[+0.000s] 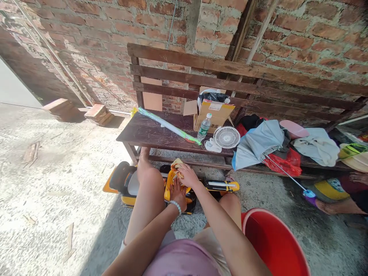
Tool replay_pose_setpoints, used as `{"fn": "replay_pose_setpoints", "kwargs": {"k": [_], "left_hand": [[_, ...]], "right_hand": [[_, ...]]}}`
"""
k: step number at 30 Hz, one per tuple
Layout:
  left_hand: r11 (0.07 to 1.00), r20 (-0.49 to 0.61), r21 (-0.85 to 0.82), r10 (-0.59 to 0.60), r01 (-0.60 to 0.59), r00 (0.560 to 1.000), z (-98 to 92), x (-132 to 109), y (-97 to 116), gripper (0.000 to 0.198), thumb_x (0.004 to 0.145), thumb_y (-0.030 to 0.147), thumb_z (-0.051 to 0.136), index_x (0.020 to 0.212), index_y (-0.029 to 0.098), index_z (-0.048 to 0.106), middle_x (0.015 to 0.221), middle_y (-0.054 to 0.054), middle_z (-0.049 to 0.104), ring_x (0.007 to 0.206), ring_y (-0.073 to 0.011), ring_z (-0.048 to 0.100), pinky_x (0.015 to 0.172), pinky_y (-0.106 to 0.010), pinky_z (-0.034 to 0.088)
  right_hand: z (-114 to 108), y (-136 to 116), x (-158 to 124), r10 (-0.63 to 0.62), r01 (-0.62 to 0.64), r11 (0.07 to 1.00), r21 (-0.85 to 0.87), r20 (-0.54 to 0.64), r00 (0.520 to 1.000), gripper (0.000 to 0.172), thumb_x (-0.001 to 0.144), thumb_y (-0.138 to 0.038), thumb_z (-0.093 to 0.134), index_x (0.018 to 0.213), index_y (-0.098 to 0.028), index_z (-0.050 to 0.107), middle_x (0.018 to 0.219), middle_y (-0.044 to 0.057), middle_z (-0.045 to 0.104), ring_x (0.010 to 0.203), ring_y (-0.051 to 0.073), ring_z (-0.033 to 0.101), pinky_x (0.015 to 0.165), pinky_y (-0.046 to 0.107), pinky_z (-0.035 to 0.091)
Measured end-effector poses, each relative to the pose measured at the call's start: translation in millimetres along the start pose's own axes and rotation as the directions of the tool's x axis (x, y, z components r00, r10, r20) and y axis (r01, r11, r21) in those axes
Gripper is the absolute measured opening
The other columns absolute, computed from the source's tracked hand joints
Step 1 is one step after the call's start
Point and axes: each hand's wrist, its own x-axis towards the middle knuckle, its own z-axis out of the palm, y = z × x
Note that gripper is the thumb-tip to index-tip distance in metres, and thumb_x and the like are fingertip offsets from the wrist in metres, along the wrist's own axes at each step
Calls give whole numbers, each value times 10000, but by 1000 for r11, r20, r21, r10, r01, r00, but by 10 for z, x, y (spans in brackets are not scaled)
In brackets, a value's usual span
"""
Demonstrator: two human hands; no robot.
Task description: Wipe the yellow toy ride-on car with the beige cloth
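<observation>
Nearest the camera, a pink garment (184, 260) covers the person's lap, with a red bucket (273, 245) just beside the right knee on the concrete floor (51, 199). Both forearms extend forward between the knees to a yellow ride-on toy car (172, 184), which lies on the floor directly in front of the wooden bench (155, 132). Left hand (178, 193), with a bead bracelet at the wrist, lies flat on the toy's yellow body, fingers released and spread. Right hand (186, 174) is closed on a yellowish cloth (176, 165), pressing it against the top of the toy. On the bench stand a water bottle (204, 126), a small white fan (227, 137), a cardboard box (212, 113) and a folded grey umbrella (258, 143).
</observation>
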Motion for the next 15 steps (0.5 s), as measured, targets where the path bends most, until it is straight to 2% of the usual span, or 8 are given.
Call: {"fn": "replay_pose_setpoints", "kwargs": {"k": [3,7,11,13,15], "left_hand": [[1000,1,24,6,-6,1000,-16,-2,-38,763,920,281,600,1665,174,476,1834,-157,-10,1706,-394,-51,1352,-650,55],[999,-6,22,27,-27,1000,4,21,-77,707,907,247,603,1608,170,552,1837,-152,-17,1713,-376,-46,1342,-675,84],[1000,-10,-9,11,-11,1000,-10,51,-79,703,873,214,651,1569,159,572,1844,-164,-3,1720,-349,-11,1357,-652,80],[996,-30,-89,4,-7,1000,-69,55,-91,673,858,195,665,1525,141,597,1844,-171,62,1720,-338,42,1367,-630,104],[981,-72,-195,-21,7,997,-161,63,-130,566,884,162,618,1450,150,640,1824,-157,219,1703,-309,173,1370,-577,185]], "right_hand": [[71,-1,18,62,-62,998,1,95,994,430,966,-225,644,1385,-301,703,1674,67,496,1538,314,408,1166,493,472],[75,14,-118,166,-161,984,-72,67,984,446,954,-189,625,1386,-276,694,1620,94,526,1443,306,491,1102,434,507],[120,-98,-413,318,-302,932,-200,55,946,383,975,-207,602,1347,-225,691,1498,147,585,1301,312,581,1004,391,535],[182,-198,-590,374,-344,903,-257,75,925,364,981,-191,583,1326,-206,699,1457,174,602,1273,322,606,965,384,549],[272,-321,-758,399,-362,889,-279,89,913,364,984,-159,550,1310,-196,709,1429,195,618,1249,328,631,936,391,564]]}}
